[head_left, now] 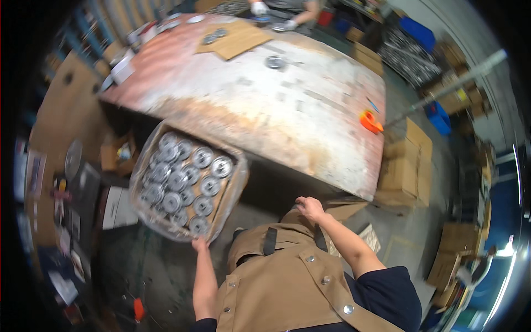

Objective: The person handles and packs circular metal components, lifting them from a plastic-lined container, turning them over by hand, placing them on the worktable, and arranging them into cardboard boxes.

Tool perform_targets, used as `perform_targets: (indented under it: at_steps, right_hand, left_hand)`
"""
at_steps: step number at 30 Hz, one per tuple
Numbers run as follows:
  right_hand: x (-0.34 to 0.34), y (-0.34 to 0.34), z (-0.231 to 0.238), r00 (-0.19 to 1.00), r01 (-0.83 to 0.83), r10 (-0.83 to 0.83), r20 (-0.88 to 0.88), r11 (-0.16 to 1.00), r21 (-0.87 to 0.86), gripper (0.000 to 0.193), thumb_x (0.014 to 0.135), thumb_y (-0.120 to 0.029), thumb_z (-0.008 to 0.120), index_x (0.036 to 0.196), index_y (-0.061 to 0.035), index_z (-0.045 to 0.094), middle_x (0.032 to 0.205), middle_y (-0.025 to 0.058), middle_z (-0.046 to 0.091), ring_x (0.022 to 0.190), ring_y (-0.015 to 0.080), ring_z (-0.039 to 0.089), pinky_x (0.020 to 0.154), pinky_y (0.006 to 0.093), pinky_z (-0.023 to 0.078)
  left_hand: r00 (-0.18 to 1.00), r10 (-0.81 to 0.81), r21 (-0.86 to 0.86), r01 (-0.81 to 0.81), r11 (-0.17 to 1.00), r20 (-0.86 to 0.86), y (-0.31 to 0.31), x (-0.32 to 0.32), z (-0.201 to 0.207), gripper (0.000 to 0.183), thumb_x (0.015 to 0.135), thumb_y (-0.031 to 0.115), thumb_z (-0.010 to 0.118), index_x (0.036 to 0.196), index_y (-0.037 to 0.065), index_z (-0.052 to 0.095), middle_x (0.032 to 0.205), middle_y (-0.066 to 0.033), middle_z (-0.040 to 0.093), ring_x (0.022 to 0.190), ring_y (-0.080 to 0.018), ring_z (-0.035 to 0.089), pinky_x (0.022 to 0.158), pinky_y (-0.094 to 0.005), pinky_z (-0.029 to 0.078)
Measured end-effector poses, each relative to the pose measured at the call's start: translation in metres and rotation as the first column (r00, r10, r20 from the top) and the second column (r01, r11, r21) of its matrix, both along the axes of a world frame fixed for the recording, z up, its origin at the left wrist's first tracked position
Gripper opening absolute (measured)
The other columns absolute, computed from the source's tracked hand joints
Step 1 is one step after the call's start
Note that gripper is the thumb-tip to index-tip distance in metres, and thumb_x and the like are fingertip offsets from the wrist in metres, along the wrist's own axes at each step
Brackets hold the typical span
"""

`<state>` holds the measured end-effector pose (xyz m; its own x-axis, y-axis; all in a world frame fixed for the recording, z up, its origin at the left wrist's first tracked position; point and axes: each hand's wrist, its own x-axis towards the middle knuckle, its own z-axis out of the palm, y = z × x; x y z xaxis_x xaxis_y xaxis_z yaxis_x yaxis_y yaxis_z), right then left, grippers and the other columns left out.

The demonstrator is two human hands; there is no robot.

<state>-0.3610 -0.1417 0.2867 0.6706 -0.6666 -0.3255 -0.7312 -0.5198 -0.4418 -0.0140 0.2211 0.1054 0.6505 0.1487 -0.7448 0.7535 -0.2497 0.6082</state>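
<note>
At the near edge of a cardboard box (239, 191) lined with clear plastic, my left hand (200, 243) has its fingers closed on the rim. Inside the box lie several round silvery metal parts (202, 157) with raised centres, some overlapping on the left side. My right hand (311, 208) hovers in front of my brown apron (276, 293), below the table's near edge. Its fingers are curled together, and whatever they may hold is hidden.
A large worn table (326, 105) stretches ahead, carrying a round metal part (275, 62), cardboard sheets (243, 40) and an orange tape dispenser (370, 122). Across it, a person's gloved hands (290, 25) are at work. Cardboard boxes (406, 166) stand right of the table.
</note>
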Motion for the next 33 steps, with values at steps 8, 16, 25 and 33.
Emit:
perform_targets:
  at_steps: [8, 16, 25, 33]
  right_hand:
    - [-0.266, -0.052, -0.085, 0.85, 0.523, -0.5, -0.164, 0.839, 0.152, 0.028, 0.079, -0.021, 0.057, 0.098, -0.0025, 0.067, 0.094, 0.0229, 0.067, 0.091, 0.0386, 0.064, 0.08, 0.0455, 0.05]
    - [-0.369, -0.043, -0.102, 0.504, 0.859, -0.705, -0.499, 0.47, 0.204, 0.03, 0.077, -0.023, 0.06, 0.093, 0.0008, 0.069, 0.097, 0.0255, 0.066, 0.093, 0.0409, 0.064, 0.082, 0.0462, 0.049]
    - [-0.329, -0.004, -0.113, 0.278, 0.902, -0.903, -0.329, 0.127, 0.413, 0.022, 0.074, -0.021, 0.063, 0.088, -0.0066, 0.072, 0.089, 0.0203, 0.068, 0.087, 0.0372, 0.066, 0.077, 0.0433, 0.051]
    - [-0.254, 0.105, -0.113, 0.275, 0.923, -0.889, -0.367, 0.137, 0.359, 0.03, 0.077, -0.025, 0.056, 0.092, -0.0021, 0.07, 0.096, 0.0247, 0.065, 0.093, 0.0422, 0.062, 0.081, 0.0486, 0.048]
  left_hand:
    - [0.969, 0.088, 0.189, -0.134, 0.973, 0.231, -0.058, -0.025, 0.029, 0.046, 0.084, 0.015, 0.06, 0.124, -0.005, 0.049, 0.117, -0.0192, 0.059, 0.097, -0.0357, 0.064, 0.076, -0.0476, 0.056]
    - [0.802, -0.506, 0.503, 0.309, 0.807, 0.319, -0.21, -0.106, 0.065, 0.051, 0.084, 0.023, 0.065, 0.124, -0.007, 0.052, 0.116, -0.0202, 0.061, 0.098, -0.0327, 0.061, 0.082, -0.0401, 0.051]
    - [0.154, -0.934, 0.492, 0.815, 0.305, 0.324, -0.352, -0.09, 0.074, 0.045, 0.086, 0.018, 0.066, 0.122, -0.006, 0.057, 0.104, -0.0167, 0.066, 0.078, -0.0263, 0.064, 0.07, -0.0358, 0.052]
    - [0.267, -0.959, -0.142, 0.957, 0.252, 0.1, -0.429, -0.07, 0.072, 0.029, 0.088, 0.011, 0.066, 0.113, -0.003, 0.06, 0.067, -0.0021, 0.055, 0.051, -0.0079, 0.048, 0.042, -0.0222, 0.035]
